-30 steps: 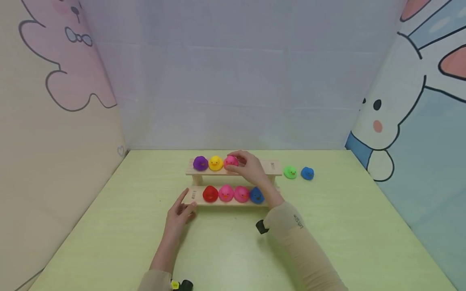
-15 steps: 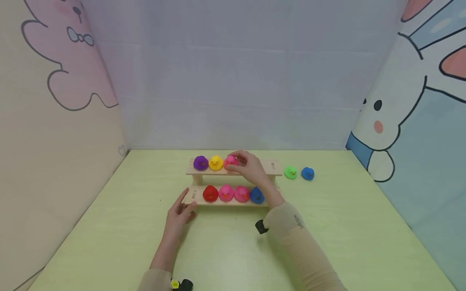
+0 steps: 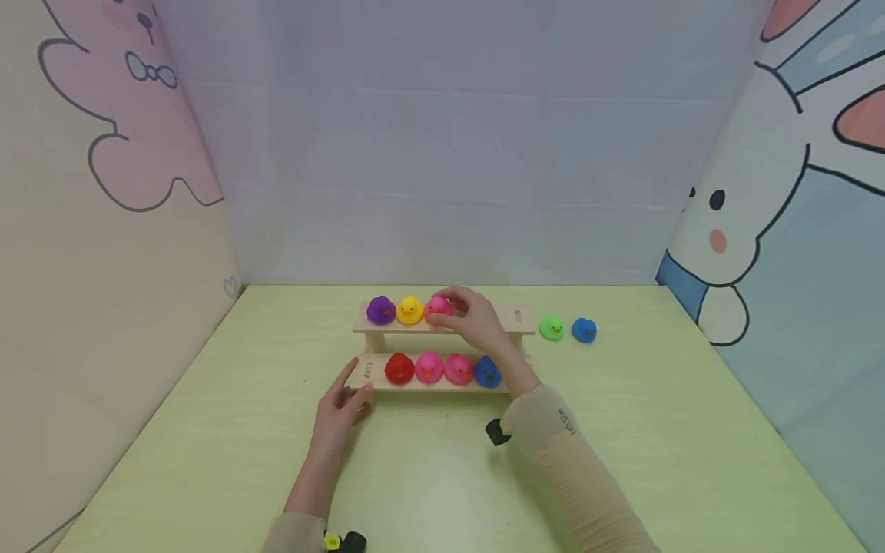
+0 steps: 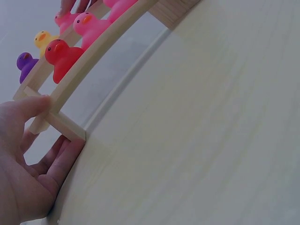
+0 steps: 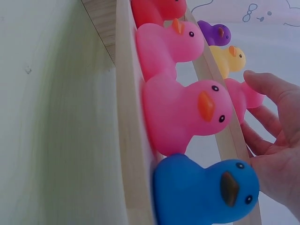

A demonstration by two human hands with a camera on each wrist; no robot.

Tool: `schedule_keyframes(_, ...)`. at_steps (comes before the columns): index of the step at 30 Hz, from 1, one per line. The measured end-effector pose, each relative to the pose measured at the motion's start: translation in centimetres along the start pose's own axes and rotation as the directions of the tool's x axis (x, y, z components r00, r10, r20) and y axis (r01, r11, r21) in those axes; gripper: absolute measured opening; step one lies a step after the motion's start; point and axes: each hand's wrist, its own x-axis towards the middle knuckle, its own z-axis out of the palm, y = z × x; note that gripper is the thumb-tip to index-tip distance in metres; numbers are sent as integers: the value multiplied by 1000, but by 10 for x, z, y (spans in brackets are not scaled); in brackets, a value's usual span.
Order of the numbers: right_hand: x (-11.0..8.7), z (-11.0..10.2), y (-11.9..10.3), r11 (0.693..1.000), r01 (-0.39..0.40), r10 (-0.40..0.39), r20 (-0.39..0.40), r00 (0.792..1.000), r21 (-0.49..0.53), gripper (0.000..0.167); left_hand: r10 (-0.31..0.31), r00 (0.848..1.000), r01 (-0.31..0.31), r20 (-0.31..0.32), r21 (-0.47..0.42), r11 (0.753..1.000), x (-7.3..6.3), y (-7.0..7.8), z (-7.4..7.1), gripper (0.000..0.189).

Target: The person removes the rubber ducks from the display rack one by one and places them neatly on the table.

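Note:
A two-tier wooden rack (image 3: 513,316) stands on the table. My right hand (image 3: 475,318) pinches a pink rubber duck (image 3: 436,307) on the upper shelf, thumb in front and fingers behind. Left of that duck sit a yellow duck (image 3: 409,310) and a purple duck (image 3: 381,310). A red duck (image 3: 399,369), two pink ducks (image 5: 197,108) and a blue duck (image 5: 201,192) line the lower shelf. My left hand (image 3: 338,408) holds the lower shelf's left end, its thumb (image 4: 35,106) on top and other fingers against the support below.
To the right of the rack, a green duck (image 3: 551,328) and another blue duck (image 3: 584,330) lie on the light green table (image 3: 664,430). A pale curtain (image 3: 442,153) hangs behind the table, with cartoon-printed panels on both sides.

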Motion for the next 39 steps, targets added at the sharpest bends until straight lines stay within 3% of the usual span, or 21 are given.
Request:
schedule_keyframes(6, 1, -3, -2, 999, -1, 1, -4, 1000, 43, 40, 34, 999, -34, 5, 2, 999, 1, 0, 1, 62)
schedule_keyframes(14, 2, -16, -2, 997, -29, 29, 2, 1000, 71, 40, 20, 1000, -20, 0, 5, 1000, 1, -1, 1, 62)
schedule_keyframes(21, 3, -34, 2, 997, 62, -62, -5, 998, 51, 39, -5, 1000, 5, 1, 4, 1000, 3, 0, 1, 63)
schedule_keyframes(28, 1, -54, 15, 976, 201, -201, -11, 980, 80, 40, 6, 1000, -5, -13, 12, 1000, 4, -4, 1, 64)
schedule_keyframes(39, -14, -97, 37, 967, 219, -212, -65, 975, 130, 42, -13, 1000, 13, -9, 5, 1000, 2, -1, 2, 63)
